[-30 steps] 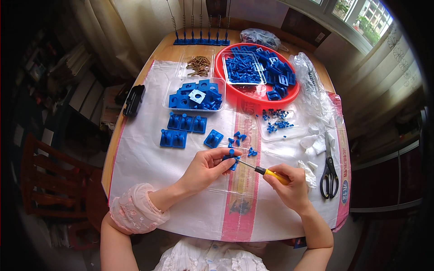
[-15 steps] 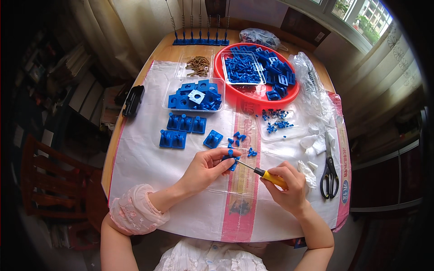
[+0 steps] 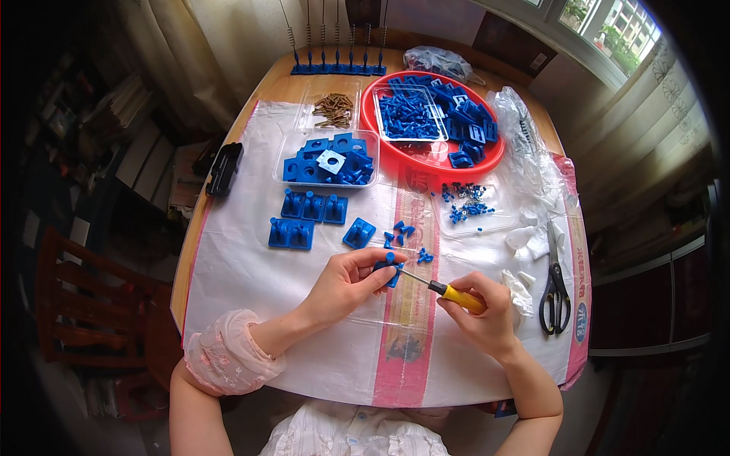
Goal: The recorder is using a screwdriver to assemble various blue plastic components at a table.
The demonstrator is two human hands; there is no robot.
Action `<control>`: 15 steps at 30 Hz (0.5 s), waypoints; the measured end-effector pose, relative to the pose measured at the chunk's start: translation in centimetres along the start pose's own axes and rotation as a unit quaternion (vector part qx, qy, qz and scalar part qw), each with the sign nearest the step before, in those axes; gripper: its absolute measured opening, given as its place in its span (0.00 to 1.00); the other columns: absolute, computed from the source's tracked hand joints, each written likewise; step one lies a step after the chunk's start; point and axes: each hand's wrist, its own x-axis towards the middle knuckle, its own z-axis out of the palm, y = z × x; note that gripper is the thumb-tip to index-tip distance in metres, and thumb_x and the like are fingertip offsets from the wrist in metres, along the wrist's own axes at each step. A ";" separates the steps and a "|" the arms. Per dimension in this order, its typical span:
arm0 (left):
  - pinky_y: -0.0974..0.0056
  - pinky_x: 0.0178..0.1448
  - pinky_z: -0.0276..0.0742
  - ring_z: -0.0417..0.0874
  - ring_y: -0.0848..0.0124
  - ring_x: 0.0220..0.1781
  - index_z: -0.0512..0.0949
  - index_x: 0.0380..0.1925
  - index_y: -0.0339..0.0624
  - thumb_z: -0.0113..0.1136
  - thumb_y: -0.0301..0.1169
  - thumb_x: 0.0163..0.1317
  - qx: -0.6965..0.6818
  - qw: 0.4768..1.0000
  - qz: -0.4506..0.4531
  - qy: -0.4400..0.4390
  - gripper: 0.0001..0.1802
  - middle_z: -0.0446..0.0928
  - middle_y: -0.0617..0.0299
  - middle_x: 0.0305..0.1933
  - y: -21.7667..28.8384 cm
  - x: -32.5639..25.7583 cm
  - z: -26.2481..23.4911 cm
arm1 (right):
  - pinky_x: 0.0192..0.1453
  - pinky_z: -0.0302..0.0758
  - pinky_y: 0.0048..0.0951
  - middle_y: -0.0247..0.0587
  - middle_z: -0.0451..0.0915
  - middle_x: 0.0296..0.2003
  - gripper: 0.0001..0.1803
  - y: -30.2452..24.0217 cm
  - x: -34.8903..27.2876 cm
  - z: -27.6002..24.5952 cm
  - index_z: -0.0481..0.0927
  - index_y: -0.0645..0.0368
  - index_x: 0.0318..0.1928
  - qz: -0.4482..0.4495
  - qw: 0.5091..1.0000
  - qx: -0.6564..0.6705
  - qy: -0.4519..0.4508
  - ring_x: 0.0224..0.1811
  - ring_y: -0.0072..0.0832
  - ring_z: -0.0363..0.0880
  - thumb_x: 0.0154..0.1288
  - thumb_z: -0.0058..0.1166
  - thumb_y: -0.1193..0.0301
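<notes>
Left fingers (image 3: 376, 280) grip a blue fitting (image 3: 390, 258); right fingers (image 3: 487, 286), a yellow-black screwdriver (image 3: 465, 300). Loose blue pieces (image 3: 425, 257) lie just beyond; black-handled scissors (image 3: 556, 295), right.

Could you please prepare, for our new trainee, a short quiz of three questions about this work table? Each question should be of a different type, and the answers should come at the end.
1. Which tool does the right hand hold?
2. True or false: the black-handled scissors lie to the left of the left hand.
3. Choose one. The small part held in the left hand is:
A) red
B) white
C) blue

Key:
1. A screwdriver with a yellow and black handle.
2. False; they lie to the right of both hands.
3. C
</notes>
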 end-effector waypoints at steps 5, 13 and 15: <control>0.74 0.46 0.79 0.81 0.82 0.42 0.80 0.53 0.40 0.60 0.28 0.70 0.002 1.000 -0.004 0.001 0.13 0.83 0.67 0.45 -0.4 0.1 -0.2 | 0.26 0.73 0.29 0.40 0.78 0.25 0.13 -0.3 0.2 -0.1 0.80 0.61 0.34 -0.077 0.992 -0.092 0.027 0.23 0.31 0.80 0.50 0.72 0.78; 0.74 0.43 0.77 0.79 0.82 0.38 0.80 0.54 0.41 0.59 0.30 0.71 -0.009 1.000 -0.008 -0.006 0.14 0.83 0.67 0.41 0.0 0.0 -0.1 | 0.21 0.70 0.29 0.37 0.77 0.24 0.14 -0.4 0.4 -0.7 0.81 0.59 0.33 -0.153 0.977 -0.127 0.082 0.20 0.29 0.78 0.48 0.74 0.76; 0.74 0.42 0.77 0.78 0.82 0.36 0.79 0.53 0.41 0.60 0.30 0.70 -0.017 1.000 -0.010 0.005 0.14 0.82 0.67 0.39 -0.1 0.0 0.0 | 0.22 0.71 0.27 0.38 0.77 0.23 0.13 -0.3 0.2 -0.8 0.81 0.60 0.33 -0.136 0.981 -0.124 0.053 0.20 0.29 0.78 0.49 0.74 0.76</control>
